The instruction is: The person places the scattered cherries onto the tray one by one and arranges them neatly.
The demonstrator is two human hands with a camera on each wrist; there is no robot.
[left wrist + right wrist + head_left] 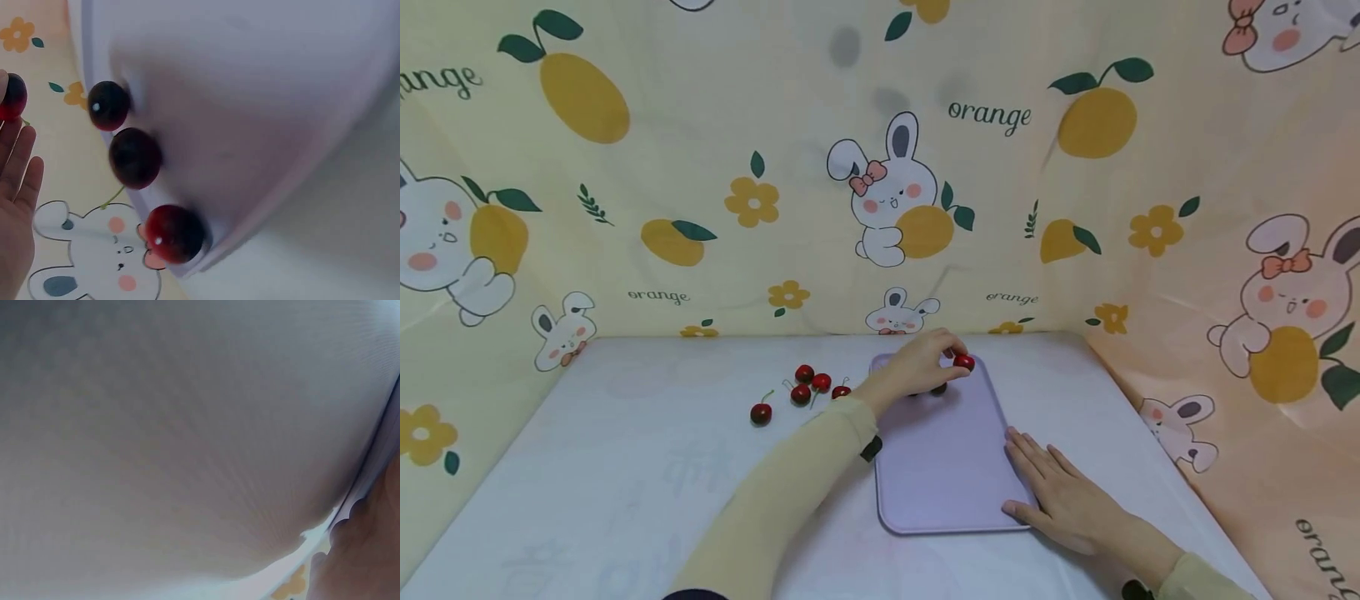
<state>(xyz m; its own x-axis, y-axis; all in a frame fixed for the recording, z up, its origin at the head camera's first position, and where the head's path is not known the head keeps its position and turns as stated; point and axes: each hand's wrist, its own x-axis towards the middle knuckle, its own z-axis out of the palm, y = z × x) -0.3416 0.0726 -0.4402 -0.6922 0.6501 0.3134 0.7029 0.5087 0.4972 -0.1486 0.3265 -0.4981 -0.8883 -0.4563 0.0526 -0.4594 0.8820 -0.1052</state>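
Nearest the head camera, at five o'clock, the right hand (1063,492) lies flat with straight, slightly spread fingers, pressing on the right edge and near right corner of the lilac tray (943,467); it grips nothing. Its wrist view is mostly blurred pale surface, with the tray's edge and a bit of skin at the lower right.

From seven o'clock a cream sleeve (775,508) runs up to the left hand (917,367), which reaches over the tray's far edge at twelve o'clock. Its fingertips are curled round a red cherry (964,362), pinching it above the tray's far right area. The left wrist view shows that cherry (12,97) at the fingertips, with the other fingers fairly straight.

Three more cherries sit in the tray along its far rim: a dark one (109,105), another dark one (135,157) just beside it, and a redder one (175,233) in the corner.

Outside the tray, at about ten o'clock from it, a loose cluster of cherries (812,385) lies on the white table (625,467), with a single stemmed cherry (761,412) a little apart to the left. A bunny-and-orange cloth (880,167) walls in the table behind and on both sides.
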